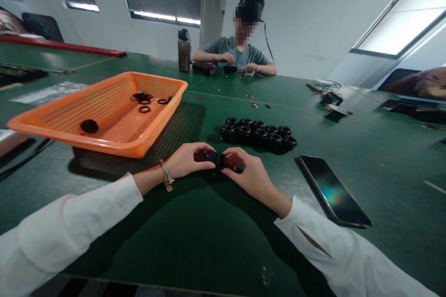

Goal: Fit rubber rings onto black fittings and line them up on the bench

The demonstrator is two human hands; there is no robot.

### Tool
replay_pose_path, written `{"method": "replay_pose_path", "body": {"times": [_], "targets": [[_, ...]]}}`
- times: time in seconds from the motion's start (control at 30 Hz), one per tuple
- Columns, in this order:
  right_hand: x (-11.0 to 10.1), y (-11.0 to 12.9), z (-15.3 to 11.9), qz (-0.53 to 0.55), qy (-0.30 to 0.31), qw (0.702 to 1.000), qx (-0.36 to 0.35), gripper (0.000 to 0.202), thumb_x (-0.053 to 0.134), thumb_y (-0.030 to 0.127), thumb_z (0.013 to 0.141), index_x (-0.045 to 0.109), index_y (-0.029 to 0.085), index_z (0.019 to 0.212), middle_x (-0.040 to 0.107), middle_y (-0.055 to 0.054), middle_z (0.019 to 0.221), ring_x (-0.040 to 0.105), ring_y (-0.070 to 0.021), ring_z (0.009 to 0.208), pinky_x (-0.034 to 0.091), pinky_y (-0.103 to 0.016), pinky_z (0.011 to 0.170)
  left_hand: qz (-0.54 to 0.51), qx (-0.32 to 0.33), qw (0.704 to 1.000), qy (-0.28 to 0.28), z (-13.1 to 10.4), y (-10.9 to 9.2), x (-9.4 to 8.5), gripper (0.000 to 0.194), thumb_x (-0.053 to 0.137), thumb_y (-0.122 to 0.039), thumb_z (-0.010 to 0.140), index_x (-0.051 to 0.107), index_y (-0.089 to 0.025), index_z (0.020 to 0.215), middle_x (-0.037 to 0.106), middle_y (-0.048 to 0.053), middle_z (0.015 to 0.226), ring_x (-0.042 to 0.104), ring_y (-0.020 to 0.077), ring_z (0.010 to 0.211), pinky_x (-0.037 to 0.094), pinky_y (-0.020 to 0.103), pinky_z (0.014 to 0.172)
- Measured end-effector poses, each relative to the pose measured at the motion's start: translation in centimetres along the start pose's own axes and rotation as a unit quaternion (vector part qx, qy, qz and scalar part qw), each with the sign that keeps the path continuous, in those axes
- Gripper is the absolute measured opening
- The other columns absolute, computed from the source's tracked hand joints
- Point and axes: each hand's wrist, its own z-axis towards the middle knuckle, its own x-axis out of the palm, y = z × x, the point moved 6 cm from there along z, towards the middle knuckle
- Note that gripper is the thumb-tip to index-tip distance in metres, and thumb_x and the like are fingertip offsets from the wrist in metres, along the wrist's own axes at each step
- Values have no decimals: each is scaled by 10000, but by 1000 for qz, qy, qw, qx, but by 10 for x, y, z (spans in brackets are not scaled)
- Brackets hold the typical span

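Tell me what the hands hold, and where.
A small black part, pinched at its opposite ends between the left hand and right hand.

- Smartphone (332, 190): flat on the desk (209, 250), screen up, right of the right grip (252, 174).
- Drink bottle (184, 53): upright, well beyond the left grip (184, 161).
- Seated co-worker (240, 46): opposite, beyond the right grip; forearms at the desk's far edge.
- Loose electronic parts (334, 107), with cable (325, 84): beyond and right of the right grip.
- Clear plastic bag (50, 93): flat, beyond and left of the left grip.
- Red strips (62, 46): lengthwise, farther beyond and left of the left grip.
- Dark chair (43, 26): far left, beyond the left grip.
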Motion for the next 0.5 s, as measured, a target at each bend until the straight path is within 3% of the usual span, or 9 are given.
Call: {"method": "replay_pose_path", "body": {"times": [0.5], "targets": [[2,0,0,-10,20,1000,21,265,635,99,692,567,193,930,672,4,725,639,-152,667,494,-274,617,13,2,1000,2,0,0,0,327,676,-283,662,591,-125,936,646,20,810,605,152,734,479,253,683]]}}
